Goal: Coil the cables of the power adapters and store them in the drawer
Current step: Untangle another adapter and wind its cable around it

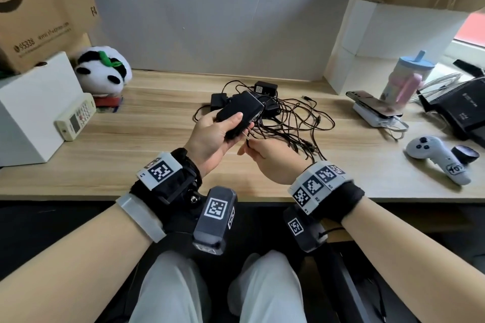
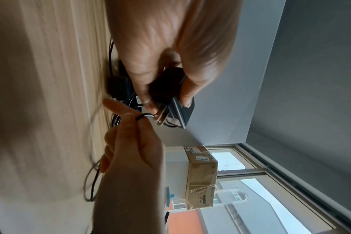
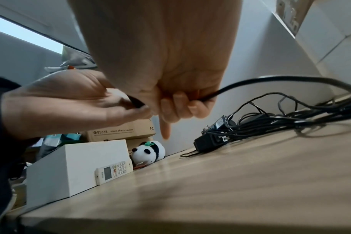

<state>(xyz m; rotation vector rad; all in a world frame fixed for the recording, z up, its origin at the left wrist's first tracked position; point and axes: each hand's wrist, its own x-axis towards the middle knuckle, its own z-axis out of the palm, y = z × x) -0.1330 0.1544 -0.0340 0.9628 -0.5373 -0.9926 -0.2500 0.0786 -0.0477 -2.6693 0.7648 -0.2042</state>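
Observation:
My left hand grips a black power adapter above the wooden desk, its two metal prongs pointing toward my right hand. In the left wrist view the adapter sits between thumb and fingers. My right hand pinches the adapter's thin black cable close to the prongs; in the right wrist view the cable runs out of my curled fingers to the right. Behind my hands lies a tangle of black cables with other adapters on the desk. No drawer shows.
A white box and a remote control stand left, with a panda plush behind. Right side holds a phone on a white stand, a cup, a black router and a white game controller.

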